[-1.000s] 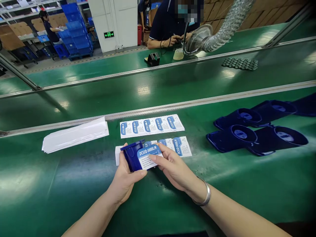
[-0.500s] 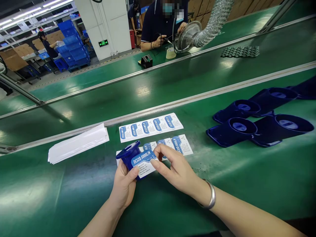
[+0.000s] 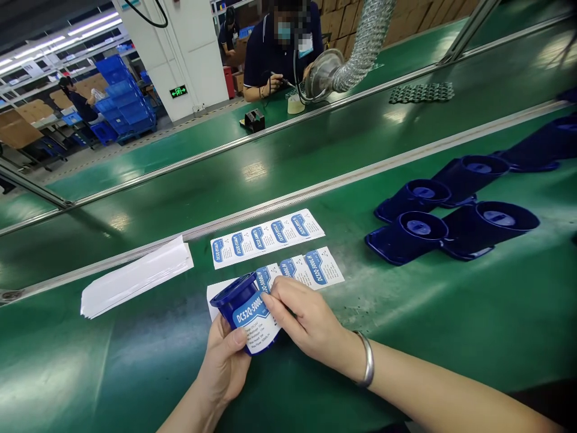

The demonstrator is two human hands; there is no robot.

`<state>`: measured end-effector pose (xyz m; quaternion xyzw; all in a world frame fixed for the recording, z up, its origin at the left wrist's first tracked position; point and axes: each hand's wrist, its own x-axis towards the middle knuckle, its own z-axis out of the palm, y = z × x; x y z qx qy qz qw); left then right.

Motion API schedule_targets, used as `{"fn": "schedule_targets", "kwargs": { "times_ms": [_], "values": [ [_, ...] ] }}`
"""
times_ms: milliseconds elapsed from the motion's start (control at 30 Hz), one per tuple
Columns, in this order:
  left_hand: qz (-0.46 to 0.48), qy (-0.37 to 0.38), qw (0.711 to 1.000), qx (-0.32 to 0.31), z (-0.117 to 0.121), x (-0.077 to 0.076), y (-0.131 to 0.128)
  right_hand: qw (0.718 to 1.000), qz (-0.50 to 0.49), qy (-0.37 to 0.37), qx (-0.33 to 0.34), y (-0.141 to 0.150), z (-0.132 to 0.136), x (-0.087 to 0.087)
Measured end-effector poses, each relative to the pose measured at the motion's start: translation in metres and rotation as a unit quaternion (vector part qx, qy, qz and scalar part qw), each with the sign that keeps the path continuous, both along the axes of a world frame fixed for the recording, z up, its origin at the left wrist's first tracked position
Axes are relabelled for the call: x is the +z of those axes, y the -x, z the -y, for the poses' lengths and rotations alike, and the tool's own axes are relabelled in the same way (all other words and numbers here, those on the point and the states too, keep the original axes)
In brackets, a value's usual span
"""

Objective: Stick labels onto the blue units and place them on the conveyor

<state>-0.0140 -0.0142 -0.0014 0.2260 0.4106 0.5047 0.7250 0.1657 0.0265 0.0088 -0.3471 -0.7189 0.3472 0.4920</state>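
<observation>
In left hand (image 3: 228, 358), one blue housing (image 3: 237, 295); right hand (image 3: 311, 316) on one label (image 3: 256, 329).

Just beyond the left hand (image 3: 229, 355)'s grip on the blue housing (image 3: 235, 297), the nearer label sheet (image 3: 325, 269) lies flat, partly covered by the housing and the right hand (image 3: 309, 319); a hand could pass over its uncovered end. A narrow green lane divides it from the farther label sheet (image 3: 268, 237). Beyond and left of the grip, the white paper stack (image 3: 137, 279) lies low, with a strip of tabletop (image 3: 148, 373) before the sheets. Right of the grip, past a stretch of bare tabletop, upright blue parts (image 3: 424, 231) block a low sideways pass. On the grip's near side, open tabletop runs between the forearms.
</observation>
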Motion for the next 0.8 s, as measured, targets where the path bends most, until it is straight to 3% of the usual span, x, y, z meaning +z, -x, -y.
{"fn": "schedule_targets", "kwargs": {
  "times_ms": [200, 433, 567, 667, 800],
  "values": [
    [0.011, 0.000, 1.000, -0.010, 0.003, -0.003, 0.000, 0.996, -0.070, 0.050, 0.002, 0.011, 0.005, -0.008],
    [0.038, -0.014, 0.998, -0.037, -0.004, -0.005, 0.005, 0.959, -0.169, 0.225, -0.025, 0.019, 0.005, -0.026],
    [0.098, 0.000, 0.992, -0.083, -0.007, 0.002, 0.002, 0.957, -0.214, 0.196, -0.028, 0.008, -0.003, -0.019],
    [0.126, 0.002, 0.982, -0.140, -0.007, 0.006, -0.003, 0.961, -0.213, 0.173, 0.024, -0.002, -0.009, -0.010],
    [0.159, 0.021, 0.964, -0.212, -0.008, 0.008, -0.008, 0.929, -0.213, 0.271, 0.137, -0.005, -0.011, -0.007]
  ]
}}
